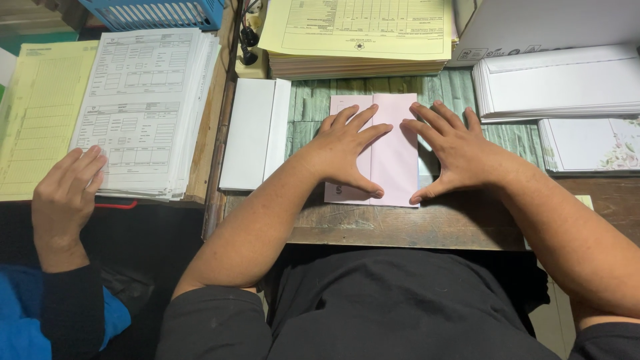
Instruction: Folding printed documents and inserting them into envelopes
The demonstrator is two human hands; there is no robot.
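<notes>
The person is leaning over the table [400, 230] with both forearms angling inward from the lower corners, so the hands are meeting over a pink sheet [390, 150] lying flat near the table's front edge. The left hand [347, 150] is lying open, palm down, on the left half of the sheet, fingers spread and pointing up and to the right, the thumb stretched along the lower edge. The right hand [453, 153] is also open and flat, fingers fanned toward the upper left; its fingertips and thumb tip are touching the sheet's right side while the palm is resting on the table beside it. Neither hand is gripping anything; both are pressing down. A fold line is running up the middle of the sheet between the two hands.

Just left of the sheet a white stack [257, 133] is lying. Behind it a yellow stack [360, 33] of forms is sitting, and to the right white envelopes [560, 83] are piled. At far left, another person's hand [63, 193], in a dark sleeve, is resting on the corner of a printed-form pile [143, 100].
</notes>
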